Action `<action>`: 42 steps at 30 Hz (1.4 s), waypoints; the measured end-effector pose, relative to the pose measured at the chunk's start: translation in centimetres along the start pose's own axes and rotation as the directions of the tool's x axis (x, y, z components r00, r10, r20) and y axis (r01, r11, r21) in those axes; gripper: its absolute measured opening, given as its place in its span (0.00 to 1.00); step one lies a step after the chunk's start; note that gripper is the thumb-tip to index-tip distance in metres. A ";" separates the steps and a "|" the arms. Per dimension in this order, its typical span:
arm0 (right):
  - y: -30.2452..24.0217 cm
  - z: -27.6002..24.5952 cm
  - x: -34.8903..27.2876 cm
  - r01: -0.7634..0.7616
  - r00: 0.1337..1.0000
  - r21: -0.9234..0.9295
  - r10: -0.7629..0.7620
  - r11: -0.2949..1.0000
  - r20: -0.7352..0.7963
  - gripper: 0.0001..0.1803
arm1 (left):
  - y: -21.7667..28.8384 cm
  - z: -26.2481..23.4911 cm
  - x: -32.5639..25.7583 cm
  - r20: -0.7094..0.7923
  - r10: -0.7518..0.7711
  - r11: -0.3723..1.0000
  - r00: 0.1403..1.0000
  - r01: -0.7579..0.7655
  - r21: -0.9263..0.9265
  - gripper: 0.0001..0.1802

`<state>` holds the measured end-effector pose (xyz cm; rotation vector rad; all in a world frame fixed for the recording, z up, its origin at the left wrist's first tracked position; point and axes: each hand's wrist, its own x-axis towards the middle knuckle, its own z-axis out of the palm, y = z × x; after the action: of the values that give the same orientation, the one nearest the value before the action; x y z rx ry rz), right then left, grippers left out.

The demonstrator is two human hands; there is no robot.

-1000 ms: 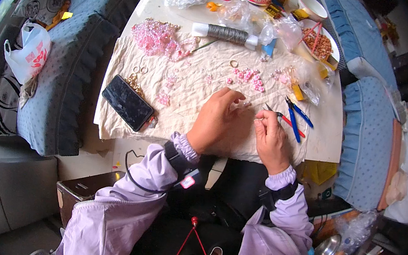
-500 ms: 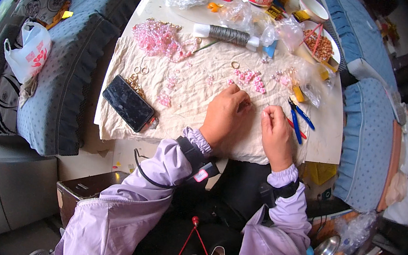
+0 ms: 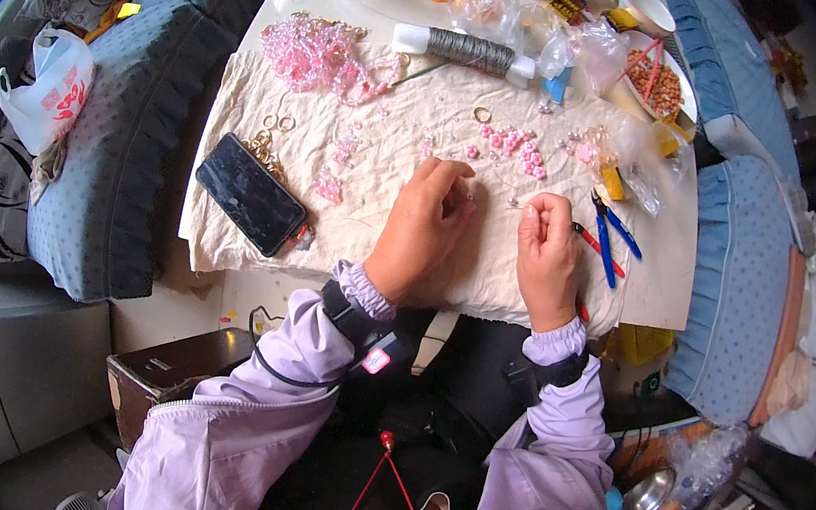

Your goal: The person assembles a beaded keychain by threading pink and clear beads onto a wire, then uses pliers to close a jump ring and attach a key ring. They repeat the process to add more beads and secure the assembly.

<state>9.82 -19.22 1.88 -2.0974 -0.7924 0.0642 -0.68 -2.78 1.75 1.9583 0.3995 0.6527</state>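
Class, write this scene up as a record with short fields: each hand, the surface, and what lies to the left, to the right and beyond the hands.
Left hand: fingers curled; grip hidden
Right hand: fingers closed; anything held is too small to tell
Surface: creased pale cloth
Left: dark phone
Right: blue-handled tool
Beyond: loose pink beads, spool of grey thread

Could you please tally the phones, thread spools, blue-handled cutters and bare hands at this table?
Black phone: 1
Grey thread spool: 1
Blue-handled cutters: 1
Bare hands, left hand and right hand: 2
Total: 5
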 end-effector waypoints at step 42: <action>-2.6 1.5 1.7 0.110 0.987 -0.040 -0.104 0.993 0.122 0.07 | -0.4 -0.1 -0.6 -0.085 -0.037 0.999 0.996 0.033 -0.043 0.09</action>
<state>9.32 -16.13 3.32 -2.1063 -0.9862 0.1157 -1.17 -2.86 1.29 1.8840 0.4688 0.7189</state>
